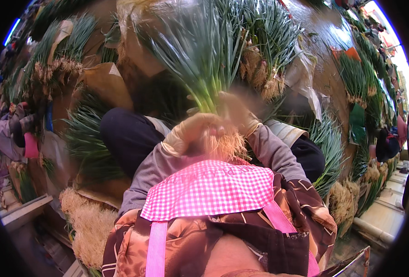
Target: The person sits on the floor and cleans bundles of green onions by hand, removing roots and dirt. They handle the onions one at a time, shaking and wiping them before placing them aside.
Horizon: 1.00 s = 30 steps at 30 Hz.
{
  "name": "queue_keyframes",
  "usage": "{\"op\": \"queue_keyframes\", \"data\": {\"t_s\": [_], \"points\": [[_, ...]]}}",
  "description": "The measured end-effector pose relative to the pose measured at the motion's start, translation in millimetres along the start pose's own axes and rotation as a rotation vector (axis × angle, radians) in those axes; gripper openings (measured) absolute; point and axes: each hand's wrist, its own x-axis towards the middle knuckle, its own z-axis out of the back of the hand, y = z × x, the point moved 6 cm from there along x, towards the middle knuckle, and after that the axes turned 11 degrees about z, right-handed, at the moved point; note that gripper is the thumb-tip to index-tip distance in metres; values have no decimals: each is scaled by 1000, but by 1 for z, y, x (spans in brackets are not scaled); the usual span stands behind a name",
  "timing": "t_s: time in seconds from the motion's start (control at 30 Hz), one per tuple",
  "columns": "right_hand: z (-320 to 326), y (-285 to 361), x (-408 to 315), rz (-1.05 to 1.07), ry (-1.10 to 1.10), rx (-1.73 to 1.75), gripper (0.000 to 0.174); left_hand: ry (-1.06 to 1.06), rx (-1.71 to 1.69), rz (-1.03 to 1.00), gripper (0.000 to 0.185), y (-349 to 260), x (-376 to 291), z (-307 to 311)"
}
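Note:
A bunch of green onions (204, 59) stands upright in front of my chest, leaves pointing away from me. Its pinkish bulbs and tan roots (227, 143) hang towards my apron. My left hand (192, 130), in a cream glove, is closed about the bunch low down, beside the bulbs. My right hand (237, 112), gloved too and blurred by motion, grips the stems from the right. Pale fingertips show at the left side of the stems. The exact place of the right fingers behind the bunch is hidden.
More green onion bunches (270, 45) lie just beyond my hands. Others (86, 138) lie by my left knee, with a root pile (90, 225) below. Brown paper (107, 83) and a crumpled plastic sheet (304, 72) lie nearby. A person (14, 128) sits at far left.

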Motion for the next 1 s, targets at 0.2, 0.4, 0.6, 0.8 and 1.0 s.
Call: {"op": "queue_keyframes", "data": {"t_s": [0.2,0.4,0.6,0.8,1.0], "points": [[-2,-7,-22,-29,-182,150,64,-37,40,156,27,23,15,30],[-28,2,-40,-9,-73,-46,42,-6,-36,348,38,25,4,6],[-12,2,-41,-38,-148,-318,55,-70,278,482,47,12,-16,-12],[13,6,-47,-76,-184,-221,49,-634,2125,-8,37,-157,-2,-15],[29,6,-46,-78,-246,-330,43,-895,2206,-402,34,-258,132,-33]]}}
